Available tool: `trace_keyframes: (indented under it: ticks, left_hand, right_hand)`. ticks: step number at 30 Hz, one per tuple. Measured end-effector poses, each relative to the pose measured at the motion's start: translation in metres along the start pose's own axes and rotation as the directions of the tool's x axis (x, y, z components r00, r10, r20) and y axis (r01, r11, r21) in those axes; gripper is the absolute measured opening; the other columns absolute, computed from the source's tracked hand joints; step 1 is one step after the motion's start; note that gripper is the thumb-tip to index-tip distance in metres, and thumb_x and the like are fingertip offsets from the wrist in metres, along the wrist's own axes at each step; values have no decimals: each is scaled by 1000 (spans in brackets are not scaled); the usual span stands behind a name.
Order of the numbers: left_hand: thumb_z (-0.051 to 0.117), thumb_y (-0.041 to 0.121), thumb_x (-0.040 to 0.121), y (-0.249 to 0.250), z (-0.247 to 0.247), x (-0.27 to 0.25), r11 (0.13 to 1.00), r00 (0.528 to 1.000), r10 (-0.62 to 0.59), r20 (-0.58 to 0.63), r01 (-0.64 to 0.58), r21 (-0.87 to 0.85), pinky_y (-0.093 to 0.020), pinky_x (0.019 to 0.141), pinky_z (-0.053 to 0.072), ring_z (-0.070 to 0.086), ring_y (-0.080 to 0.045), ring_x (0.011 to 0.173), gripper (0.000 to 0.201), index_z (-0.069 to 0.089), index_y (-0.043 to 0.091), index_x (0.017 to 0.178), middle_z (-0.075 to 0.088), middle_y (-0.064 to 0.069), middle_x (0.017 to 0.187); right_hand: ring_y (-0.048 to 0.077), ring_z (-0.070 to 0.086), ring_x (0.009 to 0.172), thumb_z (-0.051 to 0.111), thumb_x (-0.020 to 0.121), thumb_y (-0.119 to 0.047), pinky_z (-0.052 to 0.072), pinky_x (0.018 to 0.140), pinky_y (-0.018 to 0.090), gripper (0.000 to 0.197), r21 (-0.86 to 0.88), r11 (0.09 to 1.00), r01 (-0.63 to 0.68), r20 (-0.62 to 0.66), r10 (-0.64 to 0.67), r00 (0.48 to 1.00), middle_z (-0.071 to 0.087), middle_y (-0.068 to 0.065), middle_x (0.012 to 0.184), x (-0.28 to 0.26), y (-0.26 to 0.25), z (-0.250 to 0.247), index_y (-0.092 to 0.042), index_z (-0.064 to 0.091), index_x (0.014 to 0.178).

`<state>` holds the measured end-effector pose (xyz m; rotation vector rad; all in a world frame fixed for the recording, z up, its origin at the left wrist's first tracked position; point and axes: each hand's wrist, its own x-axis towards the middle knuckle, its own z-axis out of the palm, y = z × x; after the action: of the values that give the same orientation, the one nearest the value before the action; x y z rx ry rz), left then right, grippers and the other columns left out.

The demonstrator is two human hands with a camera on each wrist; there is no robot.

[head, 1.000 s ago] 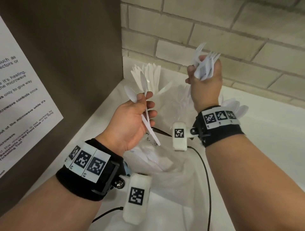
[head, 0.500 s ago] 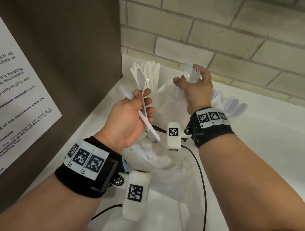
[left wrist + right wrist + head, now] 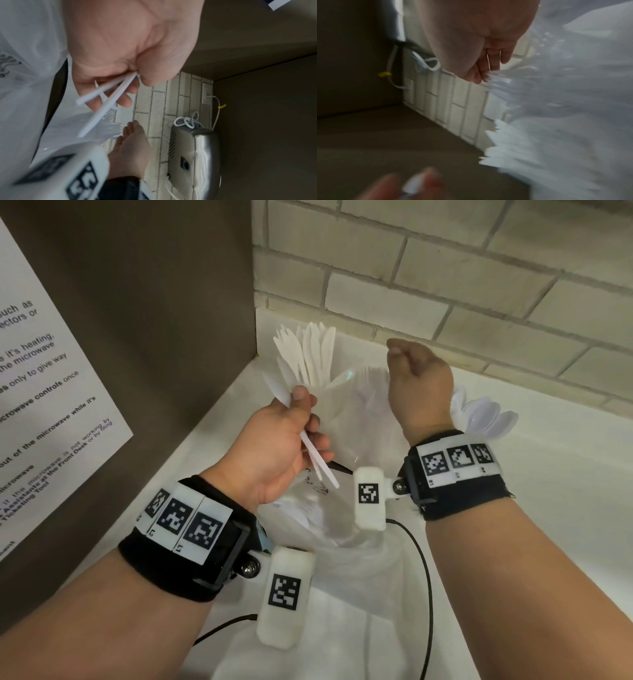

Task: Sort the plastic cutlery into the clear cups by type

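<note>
Three clear cups stand at the back by the brick wall: white knives (image 3: 315, 350) fan out of the left one, forks (image 3: 371, 371) stand in the middle one, and spoons (image 3: 489, 419) fill the right one. My left hand (image 3: 301, 422) grips two white spoons (image 3: 106, 105) by their handles, just in front of the knives. My right hand (image 3: 411, 378) hovers over the fork cup with thumb against fingers. In the right wrist view a thin white fork edge (image 3: 488, 60) shows between them, just above the fork tines (image 3: 500, 81).
A crumpled clear plastic bag (image 3: 342, 529) with more white cutlery lies on the white counter (image 3: 548, 508) below my hands. A brown panel (image 3: 154, 302) with a paper notice closes off the left. A metal appliance (image 3: 193, 155) and a wall outlet (image 3: 207, 93) sit further along the wall.
My right hand came down from the raised position to the middle cup, and the fork heads no longer stick up above it. My left hand shifted slightly toward the knives.
</note>
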<state>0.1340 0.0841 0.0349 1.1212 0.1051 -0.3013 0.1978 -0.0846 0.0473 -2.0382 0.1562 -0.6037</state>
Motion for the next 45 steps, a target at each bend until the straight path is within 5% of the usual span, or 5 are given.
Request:
trace_keyframes:
  ticks: [6,9,24,35,45]
  left_hand:
    - [54,28,97,-2,5,-2,931,994,30,109,-67,358,-27,53,38,40,-8,53,15,51,14,102,47,3,84]
    - [57,26,94,-3,3,-3,752,972,35,231,-178,635,-19,55,41,50,1,53,29,49,11,117,51,10,89]
    - [68,39,85,0,1,-16,599,966,42,253,-228,768,-29,96,48,60,-8,106,50,52,24,129,60,6,115]
    - [68,44,81,-8,-9,-15,43,979,32,199,-200,979,-42,111,20,32,-16,133,5,64,48,82,42,9,139]
    - [66,31,84,-6,-25,-14,24,989,-51,139,-138,990,-41,110,30,33,-21,132,17,66,48,85,38,5,142]
  right_hand:
    - [4,61,61,67,84,-44,45,49,16,36,79,997,-23,422,-12,907,68,-8,97,-36,-63,-21,-26,62,115]
    - [9,65,80,70,78,-53,54,74,25,66,-140,988,68,551,20,834,63,-8,113,-50,-68,-27,-31,46,135]
    - [-2,46,49,33,92,4,34,46,10,36,-224,959,175,107,-154,982,46,-8,63,-55,-54,-59,-11,49,121]
    - [35,51,93,27,70,6,34,68,35,60,-573,814,100,-232,-277,932,62,15,99,-21,-29,-104,-14,54,120]
    - [35,36,124,39,91,-13,29,96,49,42,-821,560,-106,-70,86,994,50,5,136,-32,26,-74,-18,47,132]
